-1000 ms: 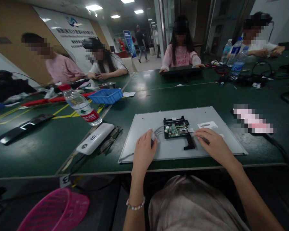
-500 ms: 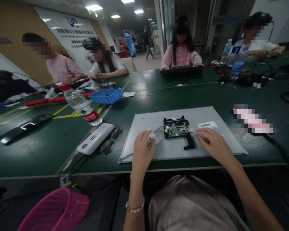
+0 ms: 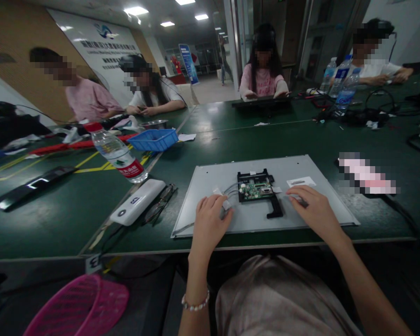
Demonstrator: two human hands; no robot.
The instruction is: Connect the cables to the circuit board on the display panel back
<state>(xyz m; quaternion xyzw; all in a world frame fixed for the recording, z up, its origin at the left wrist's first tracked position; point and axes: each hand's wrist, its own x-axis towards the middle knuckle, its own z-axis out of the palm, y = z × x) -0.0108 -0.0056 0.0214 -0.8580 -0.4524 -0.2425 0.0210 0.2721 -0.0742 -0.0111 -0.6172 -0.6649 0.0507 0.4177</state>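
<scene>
A grey flat panel [image 3: 238, 221] lies on the table in front of me. On its middle sits a green circuit board [image 3: 255, 190] in a black plastic bracket [image 3: 276, 207]. Grey cables [image 3: 231, 189] run from the board's left side towards my left hand [image 3: 210, 219], whose curled fingers close over them beside a piece of white tape [image 3: 217, 191]. My right hand [image 3: 313, 207] is at the board's right, thumb and fingers pinched around a small grey piece that they mostly cover. A white tab [image 3: 276, 190] shows between board and right fingertips.
Left of the panel lie eyeglasses [image 3: 161, 204], a white power bank [image 3: 138, 201], a tilted water bottle [image 3: 117, 154] and a blue basket [image 3: 153, 139]. A phone [image 3: 367, 175] with a cable lies at right. A pink basket [image 3: 77, 303] is below the table edge. Several people sit around.
My left hand has shifted slightly right and towards me, uncovering the tape beyond its fingers. My right hand has barely moved. The person opposite has moved their hands inward at the dark screen.
</scene>
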